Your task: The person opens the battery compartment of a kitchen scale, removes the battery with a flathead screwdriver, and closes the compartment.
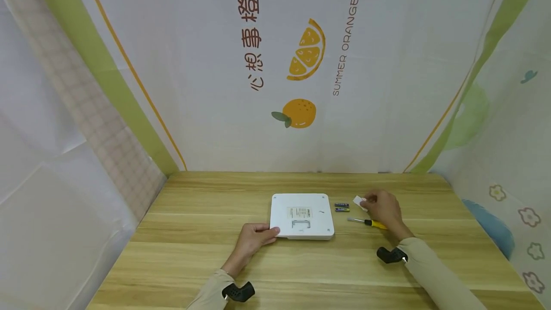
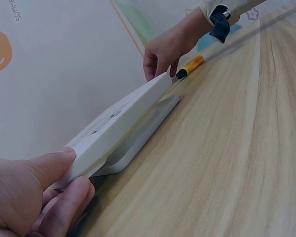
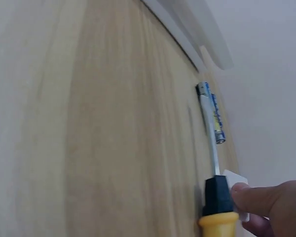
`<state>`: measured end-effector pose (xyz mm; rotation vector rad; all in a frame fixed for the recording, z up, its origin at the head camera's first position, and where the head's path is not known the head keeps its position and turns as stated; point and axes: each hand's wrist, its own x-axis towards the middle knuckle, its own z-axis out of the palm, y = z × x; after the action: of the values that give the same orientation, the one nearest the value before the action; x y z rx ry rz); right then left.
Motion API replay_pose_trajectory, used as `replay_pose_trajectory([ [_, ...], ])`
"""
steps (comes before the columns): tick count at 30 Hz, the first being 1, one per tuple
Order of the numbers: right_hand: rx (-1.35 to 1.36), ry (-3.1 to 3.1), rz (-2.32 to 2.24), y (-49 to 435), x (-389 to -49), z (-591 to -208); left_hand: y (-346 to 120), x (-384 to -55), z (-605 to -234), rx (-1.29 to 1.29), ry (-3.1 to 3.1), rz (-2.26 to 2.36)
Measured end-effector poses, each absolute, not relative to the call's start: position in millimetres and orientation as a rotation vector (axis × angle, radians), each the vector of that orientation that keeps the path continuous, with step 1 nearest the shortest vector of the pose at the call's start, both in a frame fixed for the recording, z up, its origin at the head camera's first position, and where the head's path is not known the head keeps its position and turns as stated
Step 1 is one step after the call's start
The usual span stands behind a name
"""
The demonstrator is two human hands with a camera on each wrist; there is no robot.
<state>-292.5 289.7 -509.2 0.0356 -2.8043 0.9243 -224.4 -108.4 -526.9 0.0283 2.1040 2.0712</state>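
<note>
A white kitchen scale (image 1: pixel 307 204) lies underside up, with a printed label and an uncovered battery compartment (image 1: pixel 301 224). My left hand (image 1: pixel 254 239) grips its near left corner, thumb on top and fingers beneath the edge; the left wrist view shows the scale's body above a thin plate. To the right, my right hand (image 1: pixel 384 208) pinches a small white battery cover (image 1: pixel 358 200) between thumb and fingers. Two batteries (image 1: pixel 342 207) lie side by side between the scale and that hand. A screwdriver (image 3: pixel 218 195) with a yellow and black handle rests on the table just below the right hand.
The wooden table (image 1: pixel 206 262) runs back to a white curtain (image 1: pixel 206 85) printed with oranges. More hanging cloth closes off the left and right sides. A black wrist mount (image 1: pixel 391 255) sits on the right sleeve, another (image 1: pixel 238 292) on the left.
</note>
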Motion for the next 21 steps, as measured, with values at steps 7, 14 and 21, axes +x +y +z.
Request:
replay_pose_trajectory([
  [7,-0.022,-2.805,1.001,293.0,-289.2,-503.3,-109.1,-223.0,-526.2,0.032,2.103,2.078],
  [14,0.006,-2.728,1.022,291.9,-280.7,-486.2,-109.2,-223.4,-523.8,0.053,2.099,2.080],
  [21,0.122,-2.661,0.965,277.4,-269.4,-463.7,-108.6,-224.1,-524.4,0.038,2.073,2.094],
])
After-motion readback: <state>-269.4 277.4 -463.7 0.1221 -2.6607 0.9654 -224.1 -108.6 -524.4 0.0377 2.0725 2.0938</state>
